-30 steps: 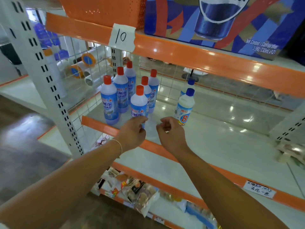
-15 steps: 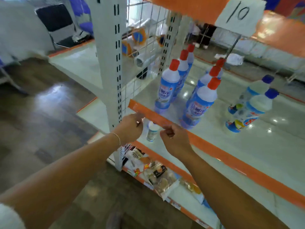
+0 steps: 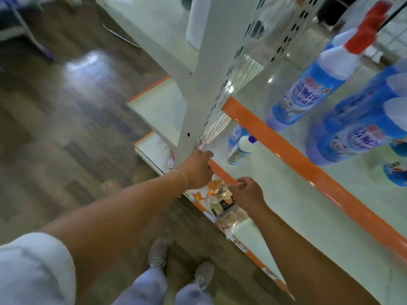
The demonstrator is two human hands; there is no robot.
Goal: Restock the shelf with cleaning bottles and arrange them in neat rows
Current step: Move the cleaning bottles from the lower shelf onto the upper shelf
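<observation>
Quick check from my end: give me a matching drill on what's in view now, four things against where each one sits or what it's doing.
Things:
1. red-capped bottle
2. small white bottle
3. snack packets
4. left hand

Places or states:
A. on the shelf level below the orange edge, near the upright post
B. empty, reaching toward the base of the white post
C. standing on the upper shelf, behind the orange edge
D. on the lowest shelf, under the hands

Pairs: 1-C, 2-A, 3-D, 4-B
</observation>
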